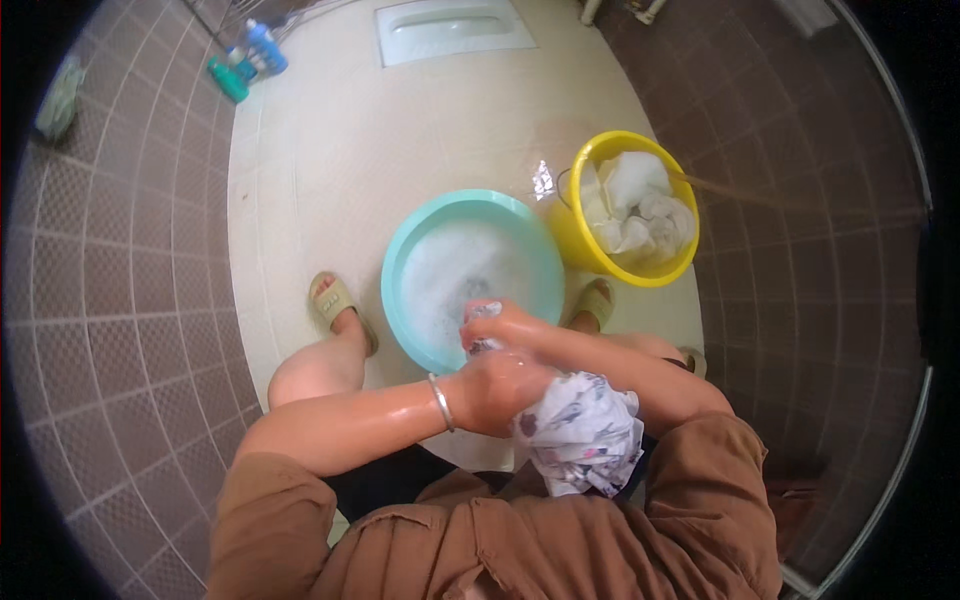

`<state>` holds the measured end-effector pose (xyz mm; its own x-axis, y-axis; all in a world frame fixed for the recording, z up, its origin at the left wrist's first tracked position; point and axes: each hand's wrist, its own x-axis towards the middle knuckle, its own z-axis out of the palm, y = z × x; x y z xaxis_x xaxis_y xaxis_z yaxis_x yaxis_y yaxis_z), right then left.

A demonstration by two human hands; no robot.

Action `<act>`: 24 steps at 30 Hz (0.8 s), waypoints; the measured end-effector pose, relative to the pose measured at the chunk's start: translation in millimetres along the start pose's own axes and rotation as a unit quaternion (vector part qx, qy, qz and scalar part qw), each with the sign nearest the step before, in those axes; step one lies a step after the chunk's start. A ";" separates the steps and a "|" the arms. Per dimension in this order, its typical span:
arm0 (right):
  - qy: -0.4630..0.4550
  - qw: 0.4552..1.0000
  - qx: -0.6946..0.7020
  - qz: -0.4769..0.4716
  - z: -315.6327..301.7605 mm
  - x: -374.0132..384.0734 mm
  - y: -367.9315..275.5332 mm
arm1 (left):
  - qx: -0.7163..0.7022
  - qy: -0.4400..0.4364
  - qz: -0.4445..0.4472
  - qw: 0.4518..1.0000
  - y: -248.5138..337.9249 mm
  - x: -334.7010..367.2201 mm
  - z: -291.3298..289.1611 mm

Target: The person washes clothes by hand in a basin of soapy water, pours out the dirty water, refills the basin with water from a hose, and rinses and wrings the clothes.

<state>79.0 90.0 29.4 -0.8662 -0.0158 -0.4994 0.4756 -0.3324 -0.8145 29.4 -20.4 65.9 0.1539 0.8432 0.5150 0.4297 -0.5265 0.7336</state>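
Note:
A white cloth with a dark floral print (580, 432) is bunched between my hands, its loose bulk hanging over my forearm and lap. My left hand (498, 390), with a silver bangle at the wrist, is closed round its middle. Farther out, the fingers of my right hand (505, 325) wrap the other end, where a little of the fabric shows. Both hands are wet and close together over the near rim of a turquoise basin (392, 270). White suds and cloudy water (465, 265) fill that basin.
Right of the basin stands a yellow bucket (570, 235) with white cloths (640, 205) and a stick-like handle leaning out. Several bottles (265, 45) stand by the left wall. A white squat toilet (455, 30) lies at the back. My slippered feet flank the basin.

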 end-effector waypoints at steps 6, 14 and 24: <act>0.047 0.996 -0.025 0.074 -7.6 14.0 42.8 | 0.030 -0.081 0.001 0.996 -12.0 -11.7 21.0; 0.112 0.909 0.344 0.205 -36.5 6.0 43.8 | 0.038 0.035 -0.080 0.995 -40.1 2.8 5.3; 0.052 0.834 0.525 -0.161 -51.3 -29.3 -48.3 | -0.383 0.392 -0.336 0.766 -68.7 57.9 -63.8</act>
<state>89.3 154.8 68.3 -0.8790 0.2976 -0.3725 -0.2229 -0.9472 -0.2306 -48.0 57.6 73.6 -0.5833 0.7859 -0.2054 -0.5164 -0.1636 0.8406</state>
